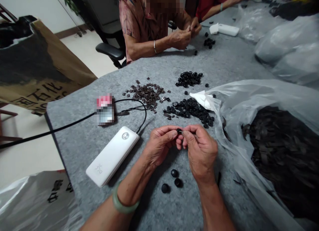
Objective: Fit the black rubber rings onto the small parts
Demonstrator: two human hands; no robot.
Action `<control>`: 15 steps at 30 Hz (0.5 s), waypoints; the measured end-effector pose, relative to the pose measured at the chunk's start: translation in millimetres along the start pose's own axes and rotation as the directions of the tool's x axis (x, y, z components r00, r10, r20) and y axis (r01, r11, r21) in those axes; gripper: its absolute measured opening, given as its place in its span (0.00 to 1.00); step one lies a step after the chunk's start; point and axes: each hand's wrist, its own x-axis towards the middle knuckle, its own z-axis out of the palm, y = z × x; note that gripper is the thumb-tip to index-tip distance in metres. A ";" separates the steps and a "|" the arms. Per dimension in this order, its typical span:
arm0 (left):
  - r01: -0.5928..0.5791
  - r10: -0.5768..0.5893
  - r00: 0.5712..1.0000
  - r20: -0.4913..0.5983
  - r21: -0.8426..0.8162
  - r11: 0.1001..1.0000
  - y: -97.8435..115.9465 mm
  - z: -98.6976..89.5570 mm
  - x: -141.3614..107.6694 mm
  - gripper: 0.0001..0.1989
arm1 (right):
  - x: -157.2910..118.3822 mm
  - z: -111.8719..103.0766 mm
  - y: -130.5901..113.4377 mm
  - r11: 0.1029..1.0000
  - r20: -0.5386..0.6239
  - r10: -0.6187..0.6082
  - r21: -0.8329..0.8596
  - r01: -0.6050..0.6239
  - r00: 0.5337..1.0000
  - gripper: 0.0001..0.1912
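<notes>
Grey felt [74, 151] covers the table. On the left lies a white power bank [112, 156] with a black cord [59, 126] beside it. Next, the left hand [159, 146] and right hand [200, 151] come together and pinch a small black ring [179, 131] with their fingers, above the table. Three black caps [173, 178] sit on the felt below them. Farther off are brown clips [147, 95] and black rings [189, 108]. On the right, a clear bag [219, 101] holds dark strips [286, 158]. Another person's hands [181, 37] work across the table.
</notes>
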 end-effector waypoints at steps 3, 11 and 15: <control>-0.002 0.002 1.000 -0.011 0.003 1.000 0.7 1.1 -0.7 0.16 | -1.8 0.1 1.4 0.997 -0.036 -0.025 -0.076 0.023 0.999 0.08; -0.059 0.062 0.997 -0.044 0.063 0.996 -2.6 1.0 -1.9 0.16 | -2.9 1.7 -6.2 0.899 -0.077 -0.321 -0.339 0.278 0.944 0.06; -0.085 0.089 0.992 -0.086 0.054 0.995 -5.5 4.0 -1.3 0.15 | -2.9 3.3 -7.7 0.777 -0.016 -0.491 -0.460 0.429 0.871 0.09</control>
